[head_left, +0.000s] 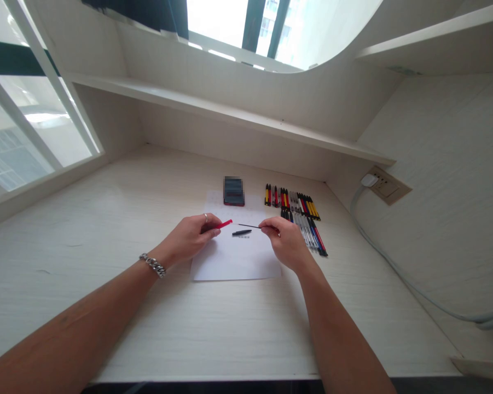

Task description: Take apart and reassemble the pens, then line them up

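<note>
My left hand (197, 232) is closed on a red pen barrel (225, 224), which points to the right. Opposite it, my right hand (284, 236) pinches a thin dark pen refill (250, 226) whose narrow tip points left at the barrel. A small gap shows between refill and barrel. Below them, a black pen part (242, 233) lies on the white paper (238, 265), with a small spring (243, 237) just under it.
A phone-like dark device (233, 190) lies at the paper's far edge. Several pens (291, 202) in rows are to the right, and more pens (312, 232) lie beside my right hand. A charger (369, 180) with a grey cable (388, 262) is plugged in at the right wall.
</note>
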Tool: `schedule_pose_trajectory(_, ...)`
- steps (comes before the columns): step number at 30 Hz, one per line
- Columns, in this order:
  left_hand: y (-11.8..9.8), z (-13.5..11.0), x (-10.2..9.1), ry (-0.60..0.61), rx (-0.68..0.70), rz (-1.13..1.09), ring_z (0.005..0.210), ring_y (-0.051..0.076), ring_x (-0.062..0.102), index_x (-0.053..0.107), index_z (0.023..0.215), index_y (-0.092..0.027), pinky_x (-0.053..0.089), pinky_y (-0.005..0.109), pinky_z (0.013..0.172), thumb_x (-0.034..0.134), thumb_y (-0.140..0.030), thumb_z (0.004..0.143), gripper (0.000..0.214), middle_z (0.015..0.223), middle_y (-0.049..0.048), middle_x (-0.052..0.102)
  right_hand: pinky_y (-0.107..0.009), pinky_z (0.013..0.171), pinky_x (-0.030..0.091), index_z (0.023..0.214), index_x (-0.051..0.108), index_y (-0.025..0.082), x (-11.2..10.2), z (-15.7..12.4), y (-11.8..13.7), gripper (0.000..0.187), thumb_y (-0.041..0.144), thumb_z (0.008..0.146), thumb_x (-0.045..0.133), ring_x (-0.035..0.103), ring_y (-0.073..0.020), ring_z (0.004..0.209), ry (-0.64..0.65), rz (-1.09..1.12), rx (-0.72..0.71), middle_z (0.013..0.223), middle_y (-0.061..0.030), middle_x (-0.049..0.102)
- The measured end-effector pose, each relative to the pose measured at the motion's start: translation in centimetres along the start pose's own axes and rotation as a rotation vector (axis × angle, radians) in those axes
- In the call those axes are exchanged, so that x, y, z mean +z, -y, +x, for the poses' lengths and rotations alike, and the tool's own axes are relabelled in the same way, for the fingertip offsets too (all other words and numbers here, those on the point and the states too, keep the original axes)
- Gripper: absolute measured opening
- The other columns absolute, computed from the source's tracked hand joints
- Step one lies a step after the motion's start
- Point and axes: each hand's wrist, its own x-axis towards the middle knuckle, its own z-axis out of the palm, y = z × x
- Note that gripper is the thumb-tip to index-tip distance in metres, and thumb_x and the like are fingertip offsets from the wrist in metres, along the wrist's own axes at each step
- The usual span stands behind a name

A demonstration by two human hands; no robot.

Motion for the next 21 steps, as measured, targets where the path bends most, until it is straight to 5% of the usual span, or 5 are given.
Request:
schedule_pose_trajectory(11, 0.0, -0.2, 0.0, -0.024, 0.024, 0.113, 0.079, 0.018, 0.061, 0.067, 0.094, -0.024, 0.046, 0.028, 0.070, 0.052, -0.032, 0.085, 0.019, 0.089, 0.0011, 0.070, -0.033, 0.078, 0.045, 0.089, 0.070, 0.023, 0.0, 0.0, 0.2, 0.020, 0.015, 0.086, 0.052, 0.059, -0.0192, 0.085, 0.019, -0.094, -0.030, 0.088, -0.0045, 0.067)
schedule_pose_trajectory(21, 0.0, -0.3, 1.0, 0.035, 0.078, 0.152, 0.078, 0.018, 0.062, 0.069, 0.092, -0.026, 0.045, 0.027, 0.071, 0.052, -0.025, 0.083, 0.019, 0.088, -0.0002, 0.071, -0.029, 0.075, 0.044, 0.090, 0.068, 0.022, 3.0, -0.3, 1.7, 0.016, 0.020, 0.088, 0.052, 0.059, -0.0172, 0.081, 0.099, 0.044, -0.038, 0.087, -0.0038, 0.068)
